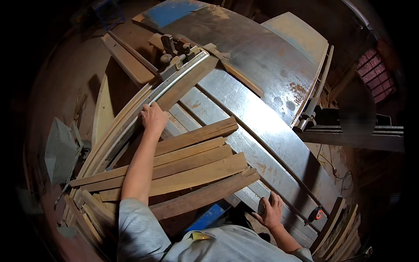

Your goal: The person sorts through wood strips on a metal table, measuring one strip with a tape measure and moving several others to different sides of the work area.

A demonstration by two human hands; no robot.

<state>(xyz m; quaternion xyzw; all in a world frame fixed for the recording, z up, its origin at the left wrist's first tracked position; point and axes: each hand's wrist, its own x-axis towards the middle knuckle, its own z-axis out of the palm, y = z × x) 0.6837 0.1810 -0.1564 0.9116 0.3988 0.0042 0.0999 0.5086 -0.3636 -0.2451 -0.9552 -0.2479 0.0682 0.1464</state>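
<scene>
Grey shirt cloth (209, 245) fills the near side, just short of a grooved steel counter (257, 114). Bare slats run from the near right to the far left, giving open room between the right ends of the loose wooden boards (198, 177) and a broad dark metal plate (262, 56) on the far side. Along the left edge curves a silver-faced rail (183, 72), with a brown plank (190, 85) lying beside it. The left hand (154, 117) reaches over the boards to this rail; its fingers curl over the rail at the plank's near end, though whether they clamp it I cannot tell. The right hand (269, 211) rests at the counter's near edge, thumb and fingers apart, just right of the nearest board's end and well apart from the rail. Farther right, near the counter's right edge, sits a black-and-orange tape measure (316, 214).
</scene>
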